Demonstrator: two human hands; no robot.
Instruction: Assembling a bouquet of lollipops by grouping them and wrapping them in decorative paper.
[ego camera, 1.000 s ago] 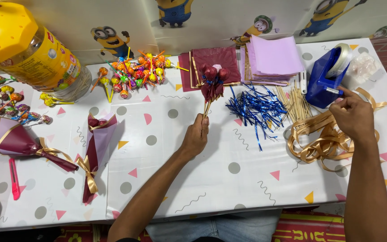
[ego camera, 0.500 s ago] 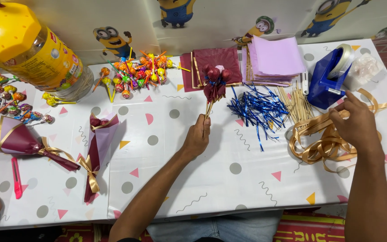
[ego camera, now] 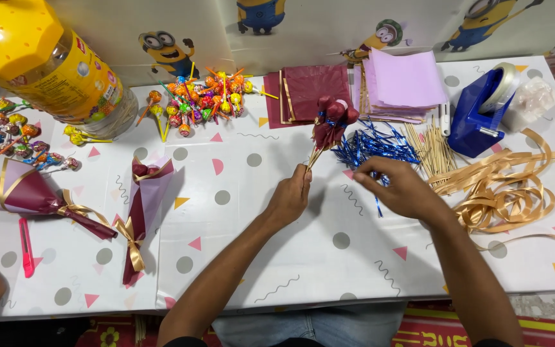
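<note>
My left hand grips the sticks of a small bunch of maroon-wrapped lollipops, holding it tilted up over the patterned table. Just to its right, my right hand hovers at the near edge of a pile of blue foil twist ties. Its fingers are pinched on one blue tie, which hangs below the hand. The two hands are a short gap apart.
Behind lie maroon paper sheets, lilac sheets, loose lollipops and a yellow-capped jar. At the right are wooden skewers, gold ribbon and a blue tape dispenser. Two wrapped bouquets and a pink cutter lie left.
My right hand has left the gold ribbon and moved left to the blue ties, close to my left hand. The left hand and its bunch have barely shifted.
</note>
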